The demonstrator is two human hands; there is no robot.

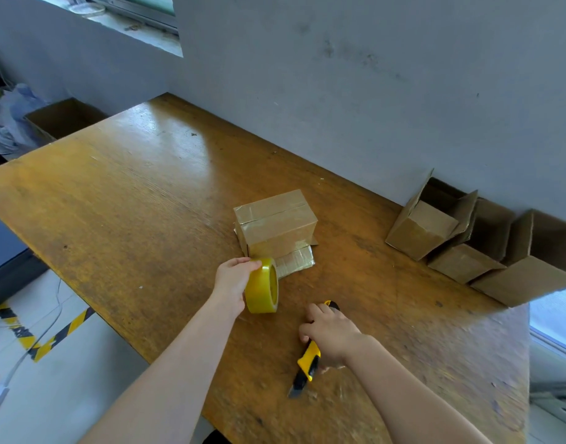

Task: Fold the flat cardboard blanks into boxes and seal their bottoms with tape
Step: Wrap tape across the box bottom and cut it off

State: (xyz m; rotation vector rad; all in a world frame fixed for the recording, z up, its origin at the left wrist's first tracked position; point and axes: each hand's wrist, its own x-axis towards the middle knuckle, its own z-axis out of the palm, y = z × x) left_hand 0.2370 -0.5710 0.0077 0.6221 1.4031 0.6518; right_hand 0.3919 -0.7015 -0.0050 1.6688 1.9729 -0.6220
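Note:
A small cardboard box stands in the middle of the wooden table, clear tape running over its top seam and down its front side. A strip of tape leads from the box to the yellowish tape roll, which my left hand grips just in front of the box. My right hand lies over a yellow and black utility knife on the table, fingers curled round its handle. The knife's blade end points toward me.
Three folded open boxes lean in a row against the grey wall at the right. An open carton stands off the table's far left corner. The floor at the left has black and yellow hazard tape and a white cable.

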